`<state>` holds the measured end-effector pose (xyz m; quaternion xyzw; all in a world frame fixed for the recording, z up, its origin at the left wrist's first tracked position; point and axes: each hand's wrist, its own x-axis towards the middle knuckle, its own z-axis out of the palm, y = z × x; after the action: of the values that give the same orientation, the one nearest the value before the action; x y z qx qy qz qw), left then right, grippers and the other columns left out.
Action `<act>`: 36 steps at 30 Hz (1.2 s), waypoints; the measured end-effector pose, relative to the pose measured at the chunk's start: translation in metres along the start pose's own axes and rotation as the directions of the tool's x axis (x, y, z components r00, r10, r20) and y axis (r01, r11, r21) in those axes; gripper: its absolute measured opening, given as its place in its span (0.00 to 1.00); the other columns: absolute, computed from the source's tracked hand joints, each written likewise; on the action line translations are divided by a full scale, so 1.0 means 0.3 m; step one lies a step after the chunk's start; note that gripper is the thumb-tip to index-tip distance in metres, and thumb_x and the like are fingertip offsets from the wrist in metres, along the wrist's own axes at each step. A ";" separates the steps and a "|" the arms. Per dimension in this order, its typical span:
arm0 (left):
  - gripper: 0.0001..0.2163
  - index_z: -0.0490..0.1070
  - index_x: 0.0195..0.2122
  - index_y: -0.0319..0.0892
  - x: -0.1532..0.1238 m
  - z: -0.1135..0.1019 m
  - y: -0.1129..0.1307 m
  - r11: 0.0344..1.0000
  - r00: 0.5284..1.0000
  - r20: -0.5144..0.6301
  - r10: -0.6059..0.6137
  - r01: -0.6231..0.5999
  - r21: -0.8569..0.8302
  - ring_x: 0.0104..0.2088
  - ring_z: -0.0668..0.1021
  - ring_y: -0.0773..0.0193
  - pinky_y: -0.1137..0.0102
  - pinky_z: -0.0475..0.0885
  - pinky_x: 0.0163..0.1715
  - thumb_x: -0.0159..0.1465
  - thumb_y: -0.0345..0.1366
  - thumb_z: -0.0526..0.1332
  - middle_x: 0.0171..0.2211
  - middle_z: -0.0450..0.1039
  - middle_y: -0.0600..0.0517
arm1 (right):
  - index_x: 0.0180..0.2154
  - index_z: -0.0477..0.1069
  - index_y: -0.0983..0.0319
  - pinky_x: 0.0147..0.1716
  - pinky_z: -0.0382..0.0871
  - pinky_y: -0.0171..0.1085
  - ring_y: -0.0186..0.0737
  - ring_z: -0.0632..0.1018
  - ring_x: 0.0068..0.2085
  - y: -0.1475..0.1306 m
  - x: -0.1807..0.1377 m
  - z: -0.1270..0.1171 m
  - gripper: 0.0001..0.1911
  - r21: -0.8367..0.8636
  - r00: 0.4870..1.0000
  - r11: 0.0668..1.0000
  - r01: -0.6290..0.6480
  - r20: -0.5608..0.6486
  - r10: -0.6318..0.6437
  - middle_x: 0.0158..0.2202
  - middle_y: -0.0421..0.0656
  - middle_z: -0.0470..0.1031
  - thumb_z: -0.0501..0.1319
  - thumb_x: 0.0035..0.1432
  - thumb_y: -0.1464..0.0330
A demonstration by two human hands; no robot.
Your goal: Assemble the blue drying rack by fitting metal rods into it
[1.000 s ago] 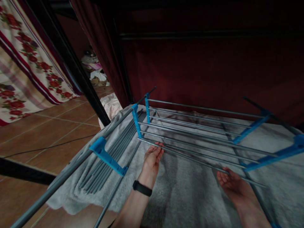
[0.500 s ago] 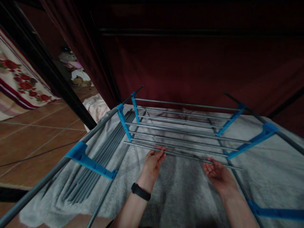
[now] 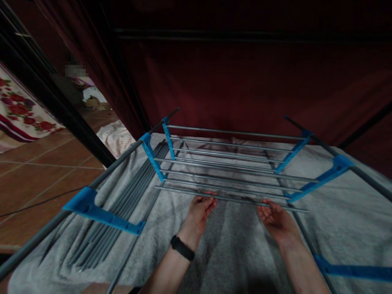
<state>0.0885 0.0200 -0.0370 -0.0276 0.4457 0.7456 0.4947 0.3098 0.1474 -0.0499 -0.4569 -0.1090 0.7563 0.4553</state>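
Between my two hands a thin grey metal rod (image 3: pixel 235 199) lies crosswise, in front of a partly built rack. My left hand (image 3: pixel 202 208), with a black band at the wrist, pinches it left of its middle. Toward its right end my right hand (image 3: pixel 274 218) grips the same rod with thumb and fingers. The rack has blue plastic brackets (image 3: pixel 153 157) on grey side tubes, with several crossbars (image 3: pixel 226 156) running between the two far pairs. A nearer blue bracket (image 3: pixel 104 212) on the left and another blue bracket (image 3: pixel 352 270) on the right carry no crossbars.
A bundle of loose grey rods (image 3: pixel 122 208) lies on the grey blanket (image 3: pixel 232 245) at the left. Behind the rack hangs a dark red curtain (image 3: pixel 245 85). A dark post (image 3: pixel 67 98) stands at the left, above a tiled floor (image 3: pixel 61 163).
The view has shifted slightly, so the rack sits a little further left. My right hand has moved slightly inward along the rod; both hands still hold it.
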 end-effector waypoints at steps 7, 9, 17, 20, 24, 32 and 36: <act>0.10 0.74 0.33 0.37 -0.019 -0.001 0.011 1.000 1.000 -0.009 -0.006 0.006 0.007 0.32 0.82 0.63 0.71 0.77 0.34 0.55 0.17 0.66 0.35 0.81 0.45 | 0.34 0.72 0.63 0.40 0.80 0.34 0.32 0.80 0.36 0.059 -0.033 0.041 0.08 -0.032 0.999 0.999 -0.027 0.042 0.028 0.33 0.40 0.78 0.59 0.56 0.79; 0.10 0.74 0.33 0.38 -0.024 -0.001 0.010 1.000 1.000 -0.011 0.003 -0.003 0.013 0.32 0.82 0.63 0.71 0.78 0.34 0.55 0.17 0.66 0.35 0.81 0.45 | 0.34 0.72 0.63 0.42 0.79 0.35 0.33 0.80 0.37 0.086 -0.042 0.050 0.07 -0.031 0.996 0.999 -0.041 0.073 0.043 0.34 0.41 0.78 0.61 0.54 0.80; 0.08 0.75 0.33 0.38 -0.021 -0.006 -0.006 0.999 1.000 0.007 -0.003 0.002 0.043 0.32 0.82 0.63 0.71 0.78 0.35 0.55 0.19 0.66 0.33 0.81 0.46 | 0.33 0.74 0.64 0.46 0.78 0.37 0.36 0.81 0.41 0.153 -0.058 0.072 0.07 -0.038 0.981 0.999 -0.034 0.188 0.041 0.36 0.42 0.80 0.68 0.50 0.77; 0.08 0.76 0.32 0.38 -0.015 0.002 -0.010 0.999 1.000 0.019 -0.014 0.013 0.045 0.32 0.82 0.63 0.71 0.78 0.35 0.55 0.20 0.67 0.32 0.81 0.47 | 0.34 0.74 0.63 0.46 0.78 0.37 0.36 0.81 0.41 0.178 -0.069 0.088 0.09 -0.045 0.970 0.998 -0.035 0.238 0.045 0.35 0.41 0.80 0.69 0.49 0.76; 0.06 0.75 0.31 0.37 -0.018 0.015 -0.004 0.997 0.999 -0.015 -0.044 0.045 0.057 0.32 0.83 0.62 0.71 0.78 0.35 0.56 0.21 0.67 0.29 0.80 0.47 | 0.32 0.74 0.63 0.45 0.78 0.35 0.34 0.80 0.39 0.199 -0.068 0.100 0.11 -0.033 0.970 0.999 -0.009 0.242 0.017 0.34 0.39 0.80 0.73 0.46 0.74; 0.04 0.76 0.34 0.35 -0.077 0.039 -0.054 0.884 0.969 0.104 -0.222 0.155 0.440 0.28 0.81 0.59 0.71 0.74 0.26 0.61 0.31 0.65 0.31 0.80 0.40 | 0.31 0.74 0.63 0.42 0.79 0.34 0.32 0.79 0.36 0.193 -0.066 0.105 0.10 0.023 0.974 1.000 0.010 0.224 -0.015 0.33 0.38 0.79 0.72 0.46 0.76; 0.01 0.78 0.31 0.41 -0.082 0.048 -0.057 0.673 0.951 0.291 0.104 -0.283 0.683 0.24 0.76 0.64 0.74 0.68 0.26 0.59 0.30 0.66 0.23 0.76 0.49 | 0.30 0.74 0.64 0.41 0.79 0.35 0.33 0.79 0.35 0.188 -0.070 0.113 0.09 0.041 0.978 0.999 0.020 0.208 -0.028 0.31 0.39 0.78 0.71 0.46 0.78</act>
<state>0.1198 0.0144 -0.0273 0.3008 0.6414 0.5587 0.4312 0.2532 0.1076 -0.0512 -0.3649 -0.1469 0.7964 0.4594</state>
